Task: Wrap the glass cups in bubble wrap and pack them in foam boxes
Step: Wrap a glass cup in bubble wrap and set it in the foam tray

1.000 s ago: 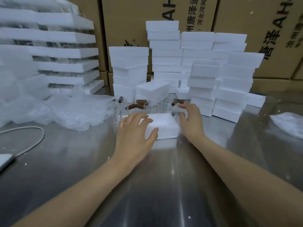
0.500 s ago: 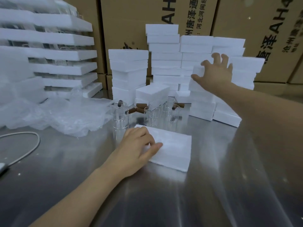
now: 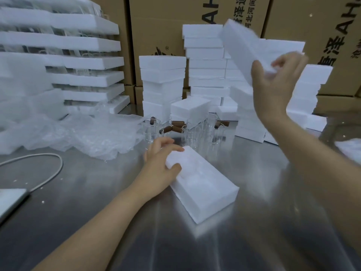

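A white foam box (image 3: 203,184) lies on the steel table (image 3: 97,192) in front of me, turned at an angle. My left hand (image 3: 162,163) grips its far left corner. My right hand (image 3: 273,83) is raised at the upper right and holds a second foam box (image 3: 242,47), tilted and blurred, in the air. Several clear glass cups (image 3: 191,132) with brown wooden handles stand behind the first box. Crumpled bubble wrap (image 3: 78,132) lies at the left.
Stacks of white foam boxes (image 3: 207,61) rise at the back against brown cartons (image 3: 166,26). Long foam trays with glassware (image 3: 78,61) are stacked at the far left. A white cable (image 3: 50,173) and a flat white device (image 3: 9,200) lie at the left edge.
My right hand reached to the stacks and has lifted one foam box off them into the air. My left hand has pulled the box on the table closer and turned it.
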The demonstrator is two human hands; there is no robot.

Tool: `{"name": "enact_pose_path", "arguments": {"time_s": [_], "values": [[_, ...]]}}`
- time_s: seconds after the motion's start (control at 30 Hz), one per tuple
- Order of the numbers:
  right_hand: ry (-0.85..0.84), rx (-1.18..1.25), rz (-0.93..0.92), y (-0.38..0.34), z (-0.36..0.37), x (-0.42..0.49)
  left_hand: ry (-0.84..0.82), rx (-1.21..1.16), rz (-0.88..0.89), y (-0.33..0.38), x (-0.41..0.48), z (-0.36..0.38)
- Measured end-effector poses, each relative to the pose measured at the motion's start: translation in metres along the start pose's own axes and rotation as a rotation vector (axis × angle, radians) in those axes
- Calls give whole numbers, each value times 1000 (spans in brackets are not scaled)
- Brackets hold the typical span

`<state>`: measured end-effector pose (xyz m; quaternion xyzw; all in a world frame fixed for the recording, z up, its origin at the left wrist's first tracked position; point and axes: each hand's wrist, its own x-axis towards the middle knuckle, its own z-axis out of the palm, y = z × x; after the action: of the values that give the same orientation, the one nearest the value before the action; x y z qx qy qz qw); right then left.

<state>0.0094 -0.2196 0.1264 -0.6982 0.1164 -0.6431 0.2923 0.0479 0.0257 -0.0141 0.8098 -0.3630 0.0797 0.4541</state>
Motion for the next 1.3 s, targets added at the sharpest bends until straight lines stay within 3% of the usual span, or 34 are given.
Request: {"name": "enact_pose_path", "arguments": {"time_s": [0.03, 0.17, 0.27, 0.37, 0.47, 0.57, 0.7, 0.8, 0.93, 1.03, 1.17, 1.3], "values": [[-76, 126, 94, -6, -9, -18, 51, -11, -36, 0, 2, -3], [-420, 422, 825, -3, -42, -77, 245, -57, -183, 1, 5, -15], [-612, 402, 1021, 8, -64, -97, 265, -42, -377, -3, 3, -22], [-728, 307, 1072, 14, -72, -98, 113, 157, -488, -4, 1, -23], [-841, 18, 934, 19, -73, -95, 67, 85, -460, -3, 3, -18], [-885, -249, 769, 25, -75, -94, 115, 186, -364, -2, 3, -14], [-748, -318, 399, 29, -73, -96, 142, 305, -169, -3, -1, -8], [-727, -296, 330, 27, -69, -101, 185, 318, -131, -4, 0, -5], [-566, -516, 168, 29, -72, -99, 288, 458, -81, -16, 0, -14], [-594, -456, 177, 28, -72, -95, 178, 444, -69, -27, 4, -24], [-692, -404, -18, 21, -66, -105, 19, 579, -136, -39, 13, -25], [-941, -211, -270, 6, -68, -115, 60, 678, -53, -39, 16, -22]]}}
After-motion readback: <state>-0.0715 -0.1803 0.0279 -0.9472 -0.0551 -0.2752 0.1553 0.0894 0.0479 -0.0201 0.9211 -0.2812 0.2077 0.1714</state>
